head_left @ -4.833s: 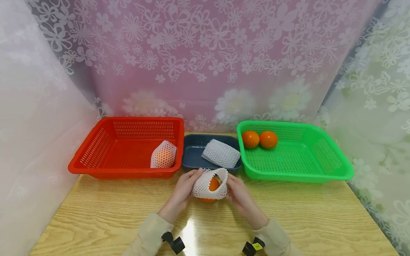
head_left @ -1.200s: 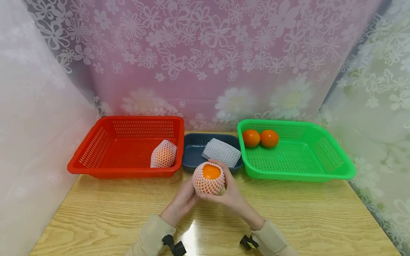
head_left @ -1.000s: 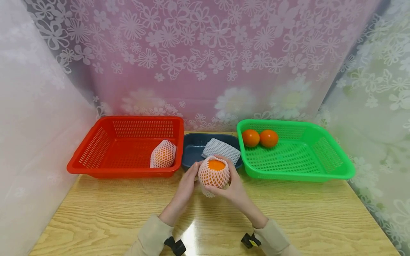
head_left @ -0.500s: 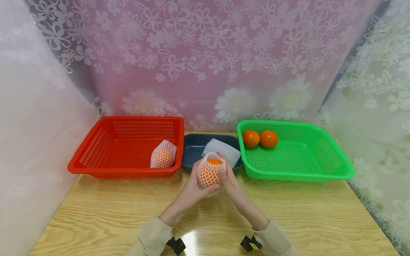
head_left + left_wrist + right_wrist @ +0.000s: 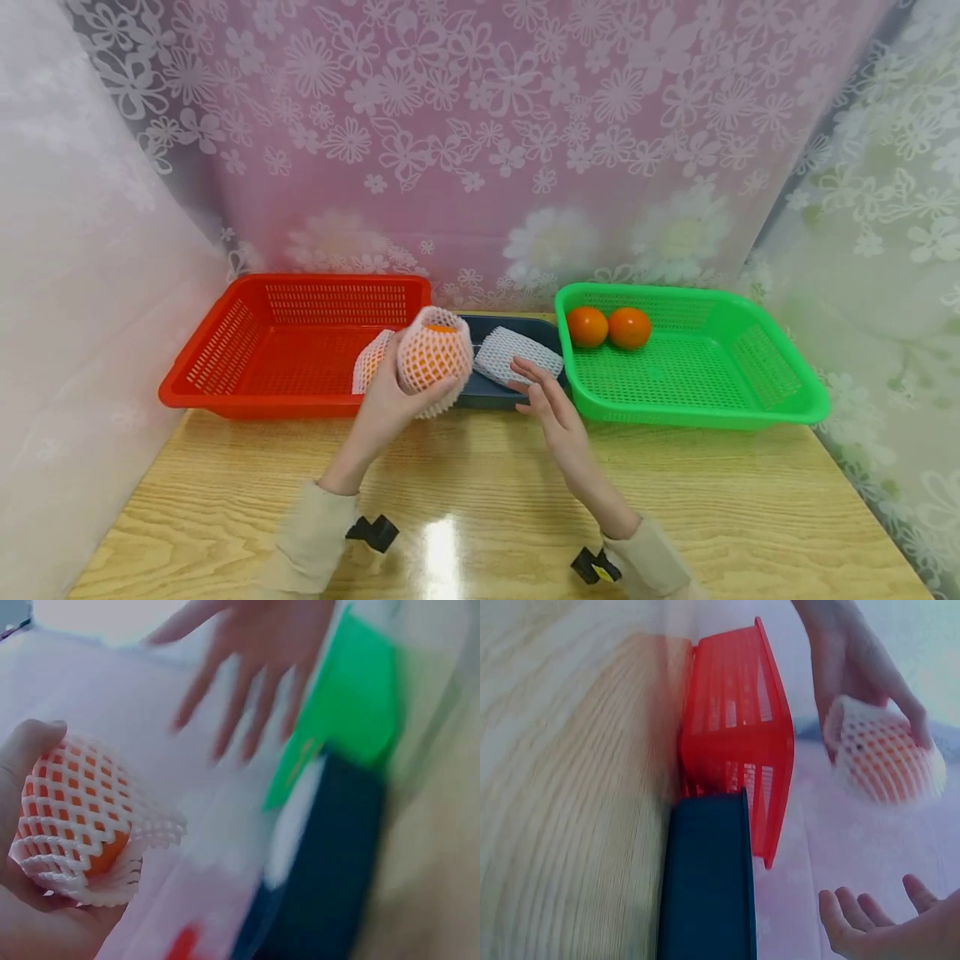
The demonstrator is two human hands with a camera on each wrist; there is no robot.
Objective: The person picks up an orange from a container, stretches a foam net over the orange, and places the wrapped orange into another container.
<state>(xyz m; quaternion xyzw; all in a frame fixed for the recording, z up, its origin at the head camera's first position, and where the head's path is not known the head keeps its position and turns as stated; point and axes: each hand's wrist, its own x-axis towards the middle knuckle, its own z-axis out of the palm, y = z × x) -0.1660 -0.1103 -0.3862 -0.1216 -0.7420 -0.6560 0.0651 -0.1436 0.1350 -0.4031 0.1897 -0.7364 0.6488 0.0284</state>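
My left hand [image 5: 390, 400] grips an orange [image 5: 433, 362] wrapped in a white foam net sleeve. It holds the orange up near the right front corner of the red basket [image 5: 262, 398], its thumb across the front of the net. Orange skin shows through the mesh and at the sleeve's top opening. My right hand [image 5: 558, 425] holds nothing, its fingers extended in front of the dark blue tray [image 5: 495, 402]. Beyond those fingertips, a flat white foam net sleeve [image 5: 510, 354] lies in the tray.
Inside the red basket, another net-wrapped orange [image 5: 367, 367] is partly hidden behind my left hand. Two bare oranges [image 5: 629, 328] sit at the back left of the green basket [image 5: 697, 414]. All three containers stand along the back of the wooden table [image 5: 247, 500].
Both hands were working the net over the orange, first loosely draped and then snug. Now my left hand has carried it left and up, and my right hand has let go.
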